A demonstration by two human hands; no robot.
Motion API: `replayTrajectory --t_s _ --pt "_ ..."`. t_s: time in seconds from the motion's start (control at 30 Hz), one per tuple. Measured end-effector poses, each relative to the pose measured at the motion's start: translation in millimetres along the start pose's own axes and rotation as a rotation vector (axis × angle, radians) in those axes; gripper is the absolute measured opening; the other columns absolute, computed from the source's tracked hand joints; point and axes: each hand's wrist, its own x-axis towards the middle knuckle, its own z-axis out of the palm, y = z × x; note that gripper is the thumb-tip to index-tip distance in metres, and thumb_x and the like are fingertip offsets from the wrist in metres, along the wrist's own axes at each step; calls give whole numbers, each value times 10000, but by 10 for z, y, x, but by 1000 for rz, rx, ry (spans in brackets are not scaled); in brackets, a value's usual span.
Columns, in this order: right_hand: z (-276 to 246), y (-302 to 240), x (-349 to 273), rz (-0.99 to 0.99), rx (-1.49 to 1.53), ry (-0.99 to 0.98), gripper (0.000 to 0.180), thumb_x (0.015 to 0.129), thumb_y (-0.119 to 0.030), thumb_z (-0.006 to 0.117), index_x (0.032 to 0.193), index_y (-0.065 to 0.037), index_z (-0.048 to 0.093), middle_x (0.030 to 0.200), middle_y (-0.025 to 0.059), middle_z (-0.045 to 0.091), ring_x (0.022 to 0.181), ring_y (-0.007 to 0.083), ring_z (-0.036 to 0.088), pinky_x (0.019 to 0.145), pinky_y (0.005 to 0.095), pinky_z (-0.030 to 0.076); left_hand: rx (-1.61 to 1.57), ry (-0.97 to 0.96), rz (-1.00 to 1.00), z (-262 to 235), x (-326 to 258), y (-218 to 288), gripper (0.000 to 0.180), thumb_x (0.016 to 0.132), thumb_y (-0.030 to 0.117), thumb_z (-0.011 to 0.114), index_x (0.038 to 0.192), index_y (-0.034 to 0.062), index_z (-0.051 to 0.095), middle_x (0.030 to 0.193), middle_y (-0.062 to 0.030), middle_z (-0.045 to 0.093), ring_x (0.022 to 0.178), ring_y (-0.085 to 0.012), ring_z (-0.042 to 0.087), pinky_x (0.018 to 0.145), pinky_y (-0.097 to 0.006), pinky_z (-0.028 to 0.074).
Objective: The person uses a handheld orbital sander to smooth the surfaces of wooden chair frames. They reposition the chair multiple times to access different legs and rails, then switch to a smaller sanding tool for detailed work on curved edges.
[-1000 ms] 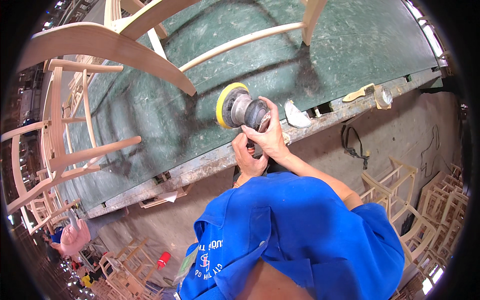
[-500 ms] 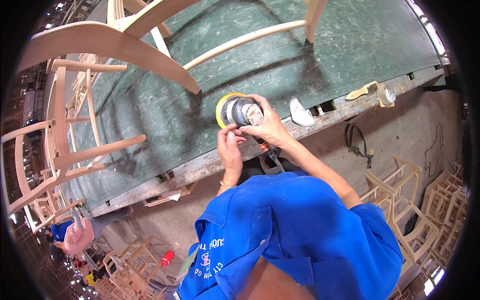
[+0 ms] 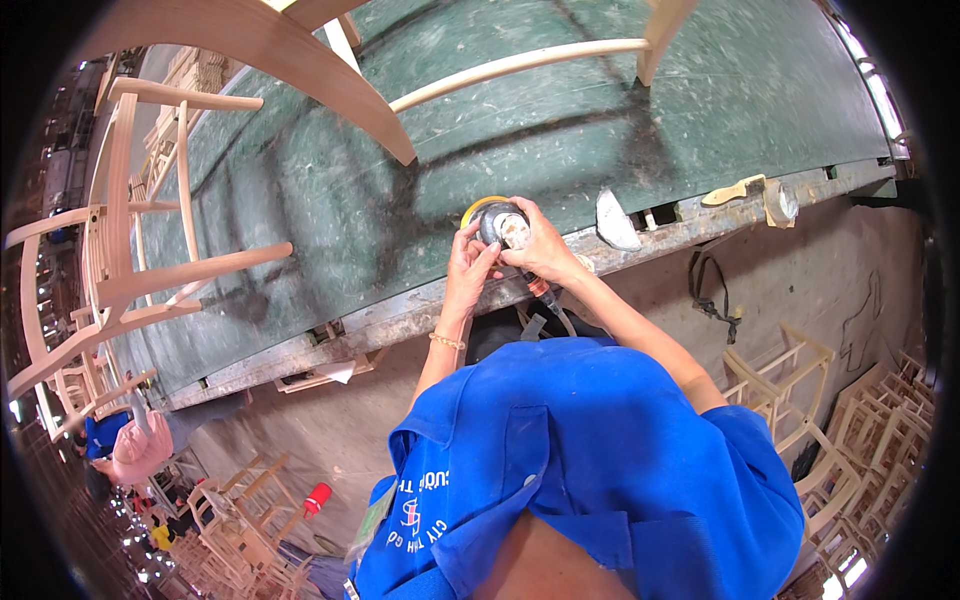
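Observation:
A round hand sander (image 3: 497, 222) with a yellow pad rests on the near part of the green worktable (image 3: 560, 140). My right hand (image 3: 540, 250) wraps around its grey body from the right. The fingers of my left hand (image 3: 470, 268) touch the sander's near side. A hose (image 3: 543, 298) runs from the tool down toward my blue shirt. An unfinished pale wooden chair frame (image 3: 330, 70) stands on the table just beyond the sander, its rail crossing above it.
Another pale chair frame (image 3: 120, 250) stands at the table's left end. A folded sheet of sandpaper (image 3: 615, 222) and a roll of tape (image 3: 782, 203) lie by the front edge. Chair frames (image 3: 800, 390) are stacked on the floor to the right and lower left. A person (image 3: 130, 450) crouches far left.
My left hand has come up from below the table edge onto the sander. The sander has tipped, so less of its yellow pad shows.

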Motion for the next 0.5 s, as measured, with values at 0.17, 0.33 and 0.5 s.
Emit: replayTrajectory --t_s 0.17,0.33,0.5 --pt "98 -7 29 -23 -201 -6 907 626 -225 802 1384 -14 350 1253 239 539 1191 355 531 1006 401 430 -76 22 -127 -128 24 -103 564 903 136 650 1389 112 366 864 -15 585 779 -91 607 636 -229 546" --pt "154 10 24 -11 -259 -1 910 622 -262 815 1375 -38 356 1239 247 541 1166 378 540 991 417 437 -141 63 -187 -165 39 -160 539 903 154 633 1379 143 379 886 -15 594 767 -77 601 618 -235 556" --pt "168 9 40 10 -265 -9 878 631 -266 805 1356 -46 361 1232 239 546 1159 377 547 979 423 443 -148 137 -252 -133 104 -102 462 875 153 603 1299 136 419 887 -22 596 728 -71 589 600 -234 552"
